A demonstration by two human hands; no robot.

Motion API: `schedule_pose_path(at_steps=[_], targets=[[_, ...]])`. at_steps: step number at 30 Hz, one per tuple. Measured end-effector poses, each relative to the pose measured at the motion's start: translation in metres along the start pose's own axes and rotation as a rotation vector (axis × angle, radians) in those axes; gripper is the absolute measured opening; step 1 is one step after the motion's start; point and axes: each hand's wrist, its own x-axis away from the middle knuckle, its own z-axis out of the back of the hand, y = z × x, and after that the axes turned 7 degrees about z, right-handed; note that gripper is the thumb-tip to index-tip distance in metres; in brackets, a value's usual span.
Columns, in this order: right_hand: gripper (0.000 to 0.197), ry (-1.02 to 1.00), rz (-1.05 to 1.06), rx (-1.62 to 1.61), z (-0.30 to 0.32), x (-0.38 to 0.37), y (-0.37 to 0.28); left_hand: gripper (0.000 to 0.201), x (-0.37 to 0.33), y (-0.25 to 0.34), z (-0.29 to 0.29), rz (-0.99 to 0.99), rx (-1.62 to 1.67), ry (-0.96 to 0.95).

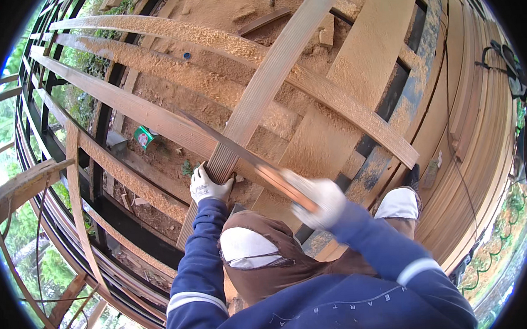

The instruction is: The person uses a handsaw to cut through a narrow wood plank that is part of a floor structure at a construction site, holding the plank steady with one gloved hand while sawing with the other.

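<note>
We hold a long grooved plank [260,94] steady with our left hand [207,186], the gloved fingers wrapped over its near end so that it stays pressed down on the sawdust-covered boards [153,66] that run crosswise under it. Our right hand [319,202], also gloved and a little blurred, is closed around the handle of a handsaw [239,151]; the blade lies slantwise across the plank just beyond the left hand, where the grip braces the wood against the saw's pull. The plank runs away from us, well past the crosswise boards. To the right of the plank, a stack of long boards [479,125] lies edge to edge. To the left of the plank, on the sawdusty ground beneath the boards, sits a small green carton [144,135].
</note>
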Motion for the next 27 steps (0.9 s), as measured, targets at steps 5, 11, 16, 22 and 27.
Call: schedule_pose_path(at_steps=[5, 11, 16, 22, 27], targets=[[0.066, 0.096, -0.023, 0.003, -0.011, -0.026, -0.007, 0.093, -0.003, -0.005, -0.008, -0.026, 0.005, 0.039], [0.082, -0.089, -0.067, -0.208, 0.041, 0.083, -0.013, 0.093, 0.001, -0.008, -0.001, -0.008, 0.0, 0.013], [0.071, 0.067, 0.06, 0.039, -0.029, -0.044, 0.025, 0.094, -0.005, 0.003, -0.006, -0.039, -0.011, 0.042], [0.078, -0.056, 0.031, 0.053, 0.049, 0.047, -0.022, 0.093, -0.002, -0.013, -0.005, 0.008, -0.014, 0.045], [0.066, -0.081, -0.046, -0.103, 0.029, 0.06, 0.011, 0.093, -0.003, -0.007, -0.004, -0.01, -0.025, 0.03]])
